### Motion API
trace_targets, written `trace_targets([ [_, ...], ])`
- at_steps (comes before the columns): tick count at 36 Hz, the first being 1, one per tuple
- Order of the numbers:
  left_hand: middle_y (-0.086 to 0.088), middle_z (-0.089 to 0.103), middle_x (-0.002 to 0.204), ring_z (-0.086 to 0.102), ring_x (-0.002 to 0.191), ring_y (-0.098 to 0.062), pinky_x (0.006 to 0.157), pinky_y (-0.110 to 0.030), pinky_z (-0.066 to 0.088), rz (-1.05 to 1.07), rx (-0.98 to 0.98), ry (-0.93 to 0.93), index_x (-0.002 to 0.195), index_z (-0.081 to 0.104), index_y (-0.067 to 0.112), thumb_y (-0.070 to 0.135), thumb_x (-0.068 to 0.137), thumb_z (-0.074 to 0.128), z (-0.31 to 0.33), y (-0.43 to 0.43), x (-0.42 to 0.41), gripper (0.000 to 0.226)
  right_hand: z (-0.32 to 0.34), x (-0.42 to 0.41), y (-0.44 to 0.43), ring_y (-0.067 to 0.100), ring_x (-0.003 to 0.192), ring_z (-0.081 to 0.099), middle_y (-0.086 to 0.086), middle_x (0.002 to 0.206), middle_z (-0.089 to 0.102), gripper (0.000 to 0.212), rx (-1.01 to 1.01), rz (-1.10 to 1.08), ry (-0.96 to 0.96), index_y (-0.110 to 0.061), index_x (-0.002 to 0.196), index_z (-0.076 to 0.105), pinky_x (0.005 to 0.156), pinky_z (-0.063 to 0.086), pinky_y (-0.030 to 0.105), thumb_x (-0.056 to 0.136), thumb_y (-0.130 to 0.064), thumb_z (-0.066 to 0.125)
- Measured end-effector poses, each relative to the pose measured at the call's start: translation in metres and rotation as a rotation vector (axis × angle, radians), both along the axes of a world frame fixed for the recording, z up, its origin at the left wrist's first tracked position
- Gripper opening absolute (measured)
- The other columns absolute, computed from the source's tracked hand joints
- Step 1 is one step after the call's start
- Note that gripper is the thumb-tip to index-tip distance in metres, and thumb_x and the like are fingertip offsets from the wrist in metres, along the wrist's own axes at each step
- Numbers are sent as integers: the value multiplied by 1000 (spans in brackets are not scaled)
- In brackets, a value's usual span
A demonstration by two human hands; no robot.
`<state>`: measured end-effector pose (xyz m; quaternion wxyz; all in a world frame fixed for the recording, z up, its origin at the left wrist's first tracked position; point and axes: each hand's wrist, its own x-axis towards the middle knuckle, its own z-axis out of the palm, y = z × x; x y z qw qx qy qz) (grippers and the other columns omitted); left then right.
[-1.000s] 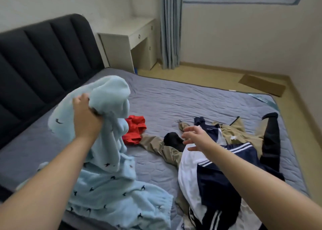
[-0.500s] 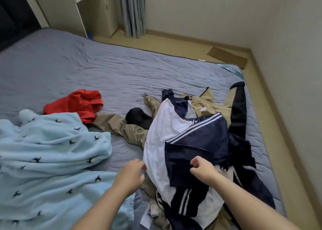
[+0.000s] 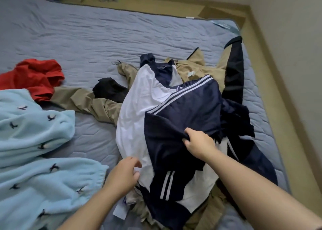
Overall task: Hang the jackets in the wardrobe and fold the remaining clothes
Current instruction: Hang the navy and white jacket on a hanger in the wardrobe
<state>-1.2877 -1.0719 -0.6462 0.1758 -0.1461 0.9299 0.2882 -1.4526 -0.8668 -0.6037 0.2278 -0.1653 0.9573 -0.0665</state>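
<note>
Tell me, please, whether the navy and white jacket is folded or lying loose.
Not folded: the navy and white jacket lies crumpled over the clothes pile, its navy fabric bunched in the right hand.

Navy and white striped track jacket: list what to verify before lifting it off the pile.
1. Right hand grips the navy and white striped track jacket by its dark fabric: ok.
2. Left hand has a firm hold at its white hem: cannot tell.
3. Jacket lies apart from other clothes: not ok, it rests on the beige and black jacket.
4. Bare grey quilted bed cover beside the pile for laying it out: ok.
5. Zip state: cannot tell.
</note>
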Motion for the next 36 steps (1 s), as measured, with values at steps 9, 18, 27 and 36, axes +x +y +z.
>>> trace_targets([
  [9, 6, 18, 153, 28, 136, -12, 101, -28, 36, 154, 192, 158, 148, 10, 34, 30, 78, 72, 33, 73, -49, 94, 49, 14, 99, 17, 70, 59, -5, 72, 61, 21, -338, -20, -13, -19, 84, 63, 62, 42, 35, 94, -34, 51],
  [18, 3, 64, 95, 58, 97, -19, 78, -18, 44, 18, 306, 223, 91, 67, 19, 2, 79, 54, 102, 146, -125, 25, 109, 17, 124, 14, 89, 54, 3, 94, 53, 14, -611, 306, 89, -2, 86, 58, 93, 41, 20, 89, -15, 59],
  [27, 2, 64, 58, 61, 50, -14, 49, -20, 48, 741, 1190, 69, 77, 63, 16, 21, 95, 46, 233, 146, -135, 26, 130, 1, 167, 17, 144, 20, -5, 157, 16, 104, -536, -208, -11, -30, 152, 9, 115, 27, 38, 74, -43, 77],
  [36, -2, 68, 68, 67, 63, -18, 63, -25, 52, 529, 1260, 147, 59, 71, 19, 35, 90, 45, 372, 87, -116, 43, 192, 14, 83, 30, 121, 51, 13, 129, 56, 32, -503, -212, -10, -8, 121, 57, 94, 42, 34, 89, -3, 54],
])
